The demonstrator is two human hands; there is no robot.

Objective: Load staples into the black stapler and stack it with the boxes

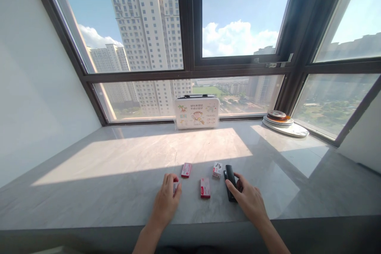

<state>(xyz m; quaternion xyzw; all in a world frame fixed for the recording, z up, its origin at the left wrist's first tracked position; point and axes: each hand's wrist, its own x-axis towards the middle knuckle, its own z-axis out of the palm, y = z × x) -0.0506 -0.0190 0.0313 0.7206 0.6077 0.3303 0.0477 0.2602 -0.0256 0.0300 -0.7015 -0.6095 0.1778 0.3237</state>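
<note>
My left hand (166, 199) has its fingers curled round a small red-and-white box (175, 187), mostly hidden behind the fingers. On the right, my right hand (249, 198) grips a black stapler (230, 178) from its right side, thumb on top; the stapler rests on the sill, pointing away from me. Between the hands lies a flat red-and-pink box (205, 188). Farther back is a similar red-and-pink box (186, 170), just beyond my left hand. A small white box (217, 170) with red marks stands just left of the stapler.
All this is on a grey marble window sill (119, 198), whose front edge runs close to me. A white case (197, 113) with cartoon prints leans at the window. Stacked plates or lids (293, 129) lie in the right back corner. Dark window frames (190, 74) rise behind.
</note>
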